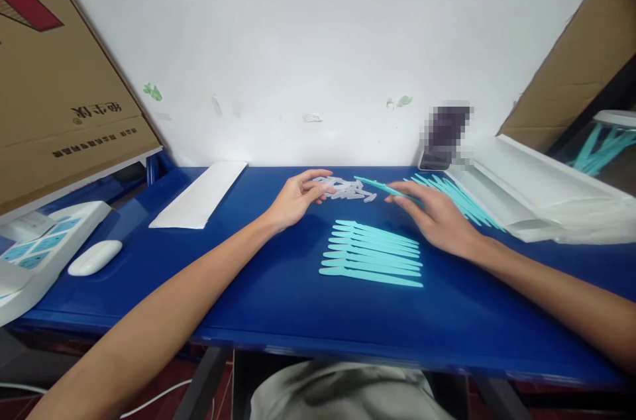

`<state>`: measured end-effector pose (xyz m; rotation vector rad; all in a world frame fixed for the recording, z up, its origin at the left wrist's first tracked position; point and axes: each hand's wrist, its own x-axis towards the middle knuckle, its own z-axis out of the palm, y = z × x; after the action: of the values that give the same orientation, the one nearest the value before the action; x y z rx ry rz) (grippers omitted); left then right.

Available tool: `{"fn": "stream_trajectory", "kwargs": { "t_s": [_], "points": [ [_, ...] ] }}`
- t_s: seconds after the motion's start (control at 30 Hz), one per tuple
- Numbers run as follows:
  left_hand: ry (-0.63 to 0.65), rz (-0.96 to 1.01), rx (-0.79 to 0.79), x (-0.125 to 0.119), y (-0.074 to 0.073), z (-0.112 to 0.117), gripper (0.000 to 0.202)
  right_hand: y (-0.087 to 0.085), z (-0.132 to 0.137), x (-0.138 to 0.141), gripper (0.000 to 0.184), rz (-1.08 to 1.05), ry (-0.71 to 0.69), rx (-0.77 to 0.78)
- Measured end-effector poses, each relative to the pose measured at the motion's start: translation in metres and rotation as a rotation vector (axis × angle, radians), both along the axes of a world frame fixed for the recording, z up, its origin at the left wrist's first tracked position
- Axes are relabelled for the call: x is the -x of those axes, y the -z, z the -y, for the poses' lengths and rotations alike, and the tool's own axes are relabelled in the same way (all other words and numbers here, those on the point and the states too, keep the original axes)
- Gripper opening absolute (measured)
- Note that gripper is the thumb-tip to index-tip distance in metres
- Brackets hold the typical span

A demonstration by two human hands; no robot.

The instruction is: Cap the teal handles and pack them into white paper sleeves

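Observation:
My right hand grips a turquoise eyebrow razor, its narrow end pointing left toward a small pile of clear plastic caps. At the left edge of that pile, my left hand has its thumb and fingers curled round a cap, partly hidden by the fingertips. Below both hands, several turquoise razors lie side by side in a neat row on the blue table. Just beyond my right hand is a loose heap of more razors.
At the right stands an open white box with a plastic wrapper, a blurred dark device behind it. On the left are a white flat packet, a white mouse and a white device with blue keys. Cardboard leans there.

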<state>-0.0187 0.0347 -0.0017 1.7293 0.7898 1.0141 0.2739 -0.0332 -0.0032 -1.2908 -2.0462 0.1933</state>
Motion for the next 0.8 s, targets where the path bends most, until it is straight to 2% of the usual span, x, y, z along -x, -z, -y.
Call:
{"fn": "stream_trajectory", "kwargs": {
  "t_s": [0.23,0.4,0.5,0.63,0.7,0.8],
  "points": [
    [0.000,0.128,0.153,-0.004,0.003,0.000,0.041,-0.001,0.000,0.000,0.027,0.000,0.015,0.029],
    [-0.017,0.179,0.218,-0.007,-0.001,0.005,0.037,-0.002,0.000,0.004,0.025,-0.069,0.011,-0.031],
    [0.004,0.180,0.220,-0.014,-0.003,0.012,0.037,-0.005,0.003,0.011,0.023,-0.199,-0.014,0.107],
    [0.085,0.108,0.107,-0.029,-0.005,0.025,0.036,-0.011,0.012,0.026,0.019,-0.447,-0.109,0.307],
    [0.118,0.068,0.047,-0.035,-0.006,0.032,0.035,-0.015,0.016,0.033,0.022,-0.556,-0.138,0.389],
    [0.117,0.041,0.001,-0.040,-0.007,0.041,0.032,-0.019,0.020,0.040,0.033,-0.592,-0.148,0.467]
  ]
}}
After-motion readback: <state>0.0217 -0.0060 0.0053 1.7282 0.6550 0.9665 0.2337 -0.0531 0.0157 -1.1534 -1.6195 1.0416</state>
